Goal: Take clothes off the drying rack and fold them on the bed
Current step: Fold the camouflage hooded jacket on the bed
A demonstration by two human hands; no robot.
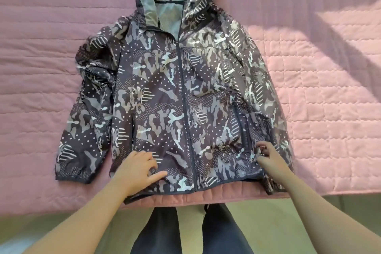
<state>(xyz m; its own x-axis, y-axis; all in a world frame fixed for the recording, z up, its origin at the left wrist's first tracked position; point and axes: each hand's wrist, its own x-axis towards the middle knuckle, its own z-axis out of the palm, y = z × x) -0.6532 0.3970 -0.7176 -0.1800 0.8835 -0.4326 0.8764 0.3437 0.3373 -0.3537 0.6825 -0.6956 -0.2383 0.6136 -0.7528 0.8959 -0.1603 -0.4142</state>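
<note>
A dark hooded jacket [177,97] with a grey and white camouflage print lies front-up and zipped on the pink quilted bed [329,109]. Its hood points away from me and both sleeves lie alongside the body. My left hand [140,169] rests flat on the lower left front of the jacket, fingers spread. My right hand [268,156] pinches a fold of jacket fabric near the lower right side seam, beside the pocket zip.
The bed's near edge [185,198] runs just below the jacket hem. My dark trouser legs [191,233] stand on a greenish floor [268,216] in front of it. Sunlight falls across the right part of the quilt.
</note>
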